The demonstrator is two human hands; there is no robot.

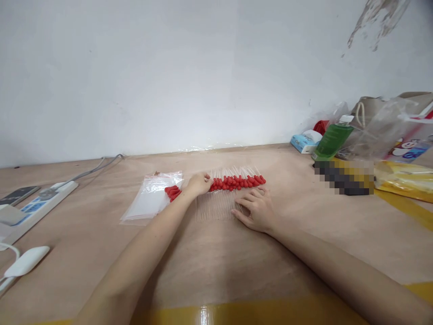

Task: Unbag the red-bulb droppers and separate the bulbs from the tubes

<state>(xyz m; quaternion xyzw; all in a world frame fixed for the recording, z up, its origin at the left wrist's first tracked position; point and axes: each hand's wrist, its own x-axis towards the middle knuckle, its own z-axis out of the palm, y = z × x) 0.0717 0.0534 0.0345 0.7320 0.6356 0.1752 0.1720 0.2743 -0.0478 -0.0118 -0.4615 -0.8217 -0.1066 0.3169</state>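
Red pieces [233, 183]: two visible groups | left hand [198, 185]: grip unclear | right hand [257, 210]: fingers spread

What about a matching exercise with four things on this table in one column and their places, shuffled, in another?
Things
1. Green bottle with white cap
2. Flat clear plastic bags
3. Row of bright red rounded pieces
4. Long white power strip

Places
A. At the left hand's fingertips
B. Table's left side
C. Beside the blue-and-white tissue box
D. Nearest the left forearm's outer side

Pairs: 1-C, 2-D, 3-A, 4-B
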